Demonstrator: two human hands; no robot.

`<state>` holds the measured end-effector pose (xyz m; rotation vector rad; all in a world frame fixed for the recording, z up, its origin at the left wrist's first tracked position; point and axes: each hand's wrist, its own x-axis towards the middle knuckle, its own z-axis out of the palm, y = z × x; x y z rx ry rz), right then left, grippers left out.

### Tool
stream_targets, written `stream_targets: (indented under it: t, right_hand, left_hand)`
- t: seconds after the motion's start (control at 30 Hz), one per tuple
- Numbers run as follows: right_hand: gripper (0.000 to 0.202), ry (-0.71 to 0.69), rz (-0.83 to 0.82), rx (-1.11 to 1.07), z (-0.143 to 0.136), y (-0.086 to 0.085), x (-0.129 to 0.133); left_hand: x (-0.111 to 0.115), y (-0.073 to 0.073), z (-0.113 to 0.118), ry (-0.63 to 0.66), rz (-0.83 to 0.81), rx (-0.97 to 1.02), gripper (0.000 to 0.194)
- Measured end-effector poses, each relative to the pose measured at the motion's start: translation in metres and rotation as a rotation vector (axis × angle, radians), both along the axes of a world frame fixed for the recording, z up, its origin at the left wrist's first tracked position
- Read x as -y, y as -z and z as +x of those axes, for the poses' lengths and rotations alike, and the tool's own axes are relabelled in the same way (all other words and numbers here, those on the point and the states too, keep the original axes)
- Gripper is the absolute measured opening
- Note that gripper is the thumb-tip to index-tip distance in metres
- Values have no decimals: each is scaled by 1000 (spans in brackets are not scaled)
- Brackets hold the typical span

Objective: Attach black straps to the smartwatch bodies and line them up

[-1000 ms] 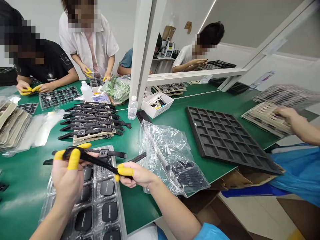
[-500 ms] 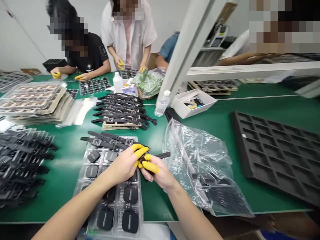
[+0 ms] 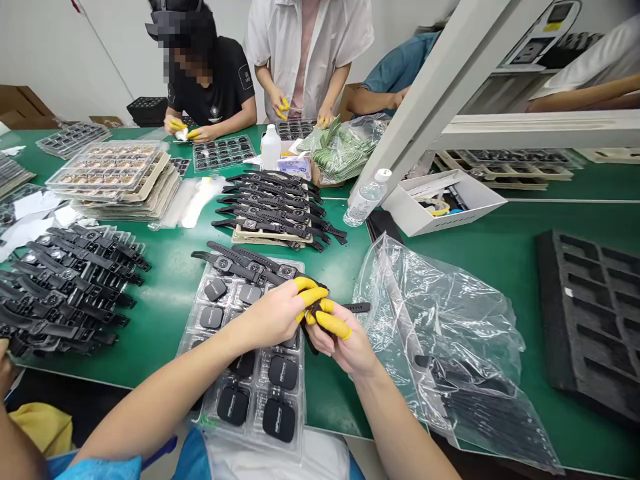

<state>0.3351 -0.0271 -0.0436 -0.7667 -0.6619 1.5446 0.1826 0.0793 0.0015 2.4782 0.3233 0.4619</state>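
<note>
Both my hands meet over the right edge of a clear plastic tray [image 3: 187,333]. My left hand [image 3: 287,310] and my right hand [image 3: 345,333], in yellow finger cots, close their fingertips round a black smartwatch [image 3: 357,307]. One strap end sticks out to the right; most of the watch is hidden by my fingers. In the tray's pockets sit several black square watch heads [image 3: 283,371] with pale lettering. Across the tray's far end lie several smartwatches with straps [image 3: 255,268].
Smartwatches are stacked on trays ahead [image 3: 280,207] and at left [image 3: 65,287]. A clear bag of black straps [image 3: 450,333] lies right, before a black compartment tray [image 3: 590,313]. Beyond stand a plastic bottle [image 3: 367,197], a white box [image 3: 445,207] and a slanted post [image 3: 445,100]. Co-workers sit opposite.
The view has swung left, so things appear further right. My hands keep their grip on the smartwatch over the tray. A person's arm now shows at the lower left.
</note>
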Motion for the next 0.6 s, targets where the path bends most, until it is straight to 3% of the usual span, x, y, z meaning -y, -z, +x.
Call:
stream_targets:
  t: [0.3, 0.5, 0.6]
  right_hand:
    - [33, 26, -19, -70, -3, -6, -1]
    - [31, 13, -34, -109, 0, -7, 0]
    - [34, 7, -69, -82, 1, -9, 0]
  left_hand:
    - [2, 6, 1, -50, 52, 17, 50]
    - [2, -4, -1, 38, 66, 28, 47]
    - [2, -8, -1, 30, 156, -24, 44]
